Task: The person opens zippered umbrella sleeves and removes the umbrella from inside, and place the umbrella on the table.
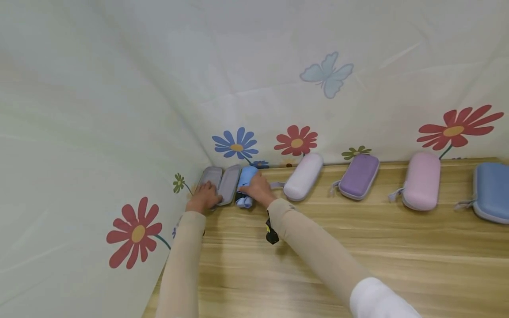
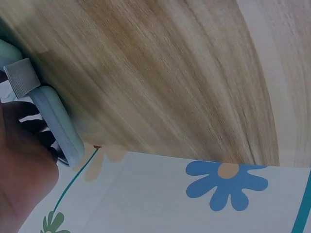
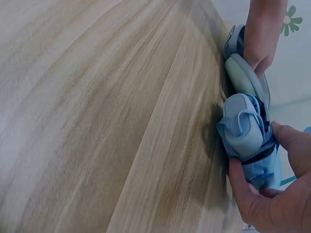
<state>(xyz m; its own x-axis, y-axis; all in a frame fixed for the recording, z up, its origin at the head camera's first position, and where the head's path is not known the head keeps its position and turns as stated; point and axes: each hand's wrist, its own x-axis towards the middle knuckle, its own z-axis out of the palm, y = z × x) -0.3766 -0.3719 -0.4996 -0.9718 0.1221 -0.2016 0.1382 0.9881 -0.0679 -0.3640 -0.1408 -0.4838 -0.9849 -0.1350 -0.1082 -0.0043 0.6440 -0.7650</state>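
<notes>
An unzipped grey case (image 1: 229, 184) lies spread open in the table's left corner, its two halves side by side. My left hand (image 1: 204, 197) rests on the left half with its fingers reaching inside; in the left wrist view, the case's pale green shell (image 2: 60, 121) partly hides them. Directly right of the case lies a folded blue compact umbrella (image 3: 250, 138), its rounded light-blue handle and strap loop facing the table's front. My right hand (image 1: 259, 189) grips this umbrella from the right, thumb on one side and fingers on the other.
Along the back wall stand a white case (image 1: 304, 176), a purple case (image 1: 359, 176), a pink case (image 1: 422, 181) and a blue case (image 1: 492, 192), all closed. A flower-printed sheet (image 1: 246, 106) borders the wooden table (image 1: 318, 247) at the back and left.
</notes>
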